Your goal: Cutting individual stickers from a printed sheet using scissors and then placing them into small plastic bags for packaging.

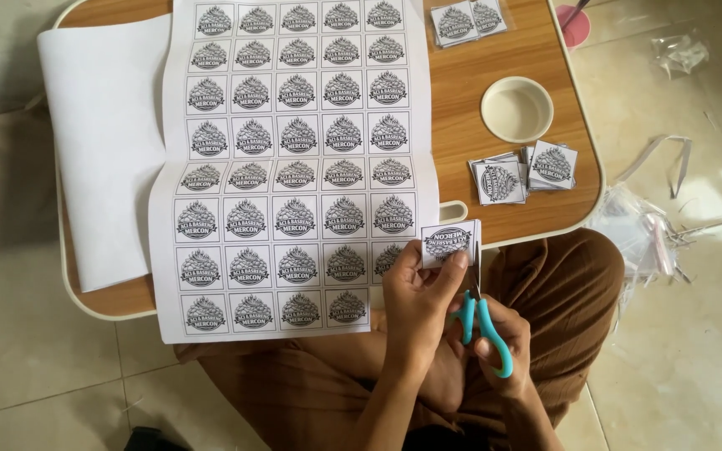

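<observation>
The left hand (pixel 415 292) pinches a small cut label (pixel 449 242) between thumb and fingers, just past the table (pixel 495 83) edge, above the lap. The right hand (pixel 503 334) grips teal scissors (pixel 482 317), blades up against the label's right edge. A printed sheet (pixel 294 167) of labels lies on the table, touching the left hand; cut labels (pixel 524 171) are stacked beside a white bowl (pixel 516 108).
</observation>
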